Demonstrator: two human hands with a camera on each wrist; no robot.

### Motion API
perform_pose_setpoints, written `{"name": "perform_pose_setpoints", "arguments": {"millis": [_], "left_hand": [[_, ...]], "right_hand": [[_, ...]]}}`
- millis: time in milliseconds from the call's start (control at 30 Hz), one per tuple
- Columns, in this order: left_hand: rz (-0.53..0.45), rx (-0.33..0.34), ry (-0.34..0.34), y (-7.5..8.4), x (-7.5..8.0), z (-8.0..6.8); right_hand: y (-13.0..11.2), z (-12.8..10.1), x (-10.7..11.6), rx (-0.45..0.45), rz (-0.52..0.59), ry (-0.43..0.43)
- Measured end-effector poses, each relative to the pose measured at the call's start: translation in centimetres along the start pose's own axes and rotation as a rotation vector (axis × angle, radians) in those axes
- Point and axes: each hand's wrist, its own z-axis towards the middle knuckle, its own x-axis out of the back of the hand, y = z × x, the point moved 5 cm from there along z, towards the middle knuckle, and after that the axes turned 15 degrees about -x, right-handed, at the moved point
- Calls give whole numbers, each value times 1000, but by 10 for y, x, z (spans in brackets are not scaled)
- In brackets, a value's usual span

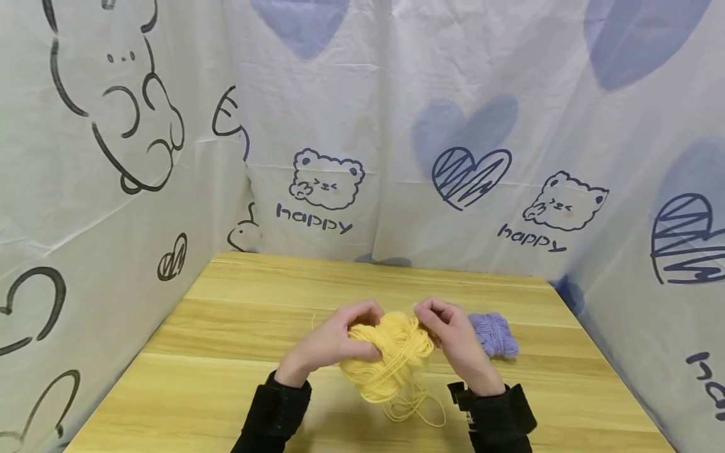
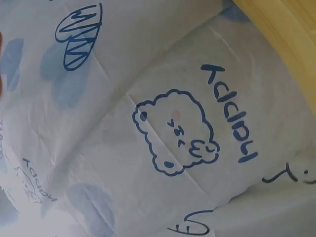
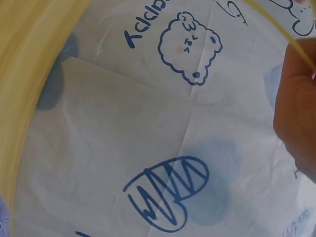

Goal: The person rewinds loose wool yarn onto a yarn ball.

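Note:
A fluffy skein of yellow yarn (image 1: 391, 358) is held above the table in the head view. My left hand (image 1: 334, 336) grips its left side, thumb across the front and fingers behind. At its upper right, my right hand (image 1: 453, 336) has its thumb and forefinger pinched together at the strands. The right wrist view shows part of the right hand (image 3: 298, 106) with a taut yellow strand (image 3: 279, 27) running to its fingers. Loose loops of yellow yarn (image 1: 416, 406) hang below the skein. In the left wrist view, the skein does not appear.
A small bundle of purple yarn (image 1: 495, 335) lies on the wood-grain table (image 1: 226, 352) just beyond the right hand. White sheeting (image 1: 396, 126) printed with hearts and bears encloses the table at the back and both sides.

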Motion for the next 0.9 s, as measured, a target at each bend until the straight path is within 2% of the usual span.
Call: {"name": "perform_pose_setpoints", "arguments": {"millis": [100,200,367,533,633,733,833,900], "left_hand": [[72,66,113,-5,4,0],[133,89,271,-7,11,1],[124,55,532,-5,24,-1],[29,46,706,-5,32,-6],[-39,33,777,-4,35,-8],[-101,14,820,-2,37,-9],[-180,-22,803,1,37,-8],[-243,-48,746,3,35,-7]], "right_hand": [[-6,-3,2,59,-12,77],[-12,-7,1,98,-47,99],[-17,-10,-10,146,-121,30],[-14,-8,-20,145,-182,-72],[-11,-8,-25,135,-214,-127],[-7,-6,-30,115,-248,-161],[-1,-2,-33,66,-279,-181],[5,2,-33,47,-272,-196]]}}
